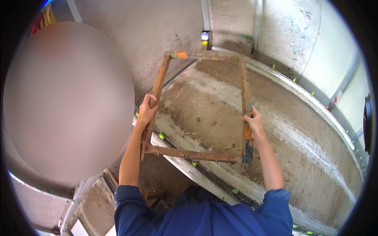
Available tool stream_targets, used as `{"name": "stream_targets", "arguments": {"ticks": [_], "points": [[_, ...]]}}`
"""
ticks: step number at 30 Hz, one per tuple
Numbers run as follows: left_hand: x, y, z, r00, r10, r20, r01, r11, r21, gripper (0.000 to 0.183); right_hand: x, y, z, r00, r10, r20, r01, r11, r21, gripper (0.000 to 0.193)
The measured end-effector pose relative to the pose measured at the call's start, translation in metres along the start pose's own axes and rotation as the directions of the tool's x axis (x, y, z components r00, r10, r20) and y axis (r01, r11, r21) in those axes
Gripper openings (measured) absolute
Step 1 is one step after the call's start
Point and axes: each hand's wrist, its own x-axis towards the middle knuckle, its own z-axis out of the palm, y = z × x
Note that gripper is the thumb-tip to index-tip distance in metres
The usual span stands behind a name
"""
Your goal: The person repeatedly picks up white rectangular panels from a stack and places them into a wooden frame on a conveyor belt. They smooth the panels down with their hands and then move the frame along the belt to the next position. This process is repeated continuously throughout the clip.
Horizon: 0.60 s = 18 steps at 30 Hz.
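Note:
Between my two hands is a worn wooden frame [193, 155], four-sided, held up and tilted over a long table. My left hand [147, 111] grips its left bar, fingers wrapped round the wood. On the opposite bar, my right hand [255, 122] is closed, with the thumb on the inner side. Orange tape marks the top bar and the right bar, and dark tape covers the lower right corner. The table shows through the frame's middle; a fine line runs down inside the left bar, and I cannot tell whether a sheer mesh is stretched across.
The long, stained tabletop [299, 157] stretches right under the frame, with rails and small green clips along both edges. A small can with a blue and yellow label [204, 37] stands beyond the frame. Another stained surface [94, 208] lies at lower left. A blurred oval hides much of the left.

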Motion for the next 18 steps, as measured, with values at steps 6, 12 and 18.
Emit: {"name": "stream_targets", "arguments": {"ticks": [6,12,18], "points": [[0.039,-0.008,0.025,0.991,0.064,0.121,-0.055,0.995,-0.081,0.037,-0.008,0.006,-0.002,0.993,0.034,-0.113,-0.032,0.999,0.024,0.066],[0.089,-0.046,0.041,0.956,0.194,0.218,-0.162,0.975,-0.154,0.035,-0.003,0.012,0.024,0.975,0.075,-0.211,-0.078,0.997,-0.006,0.072],[0.143,-0.093,0.028,0.904,0.254,0.343,-0.16,0.947,-0.279,0.031,-0.01,-0.005,0.083,0.933,0.122,-0.337,-0.156,0.985,-0.074,0.067]]}}
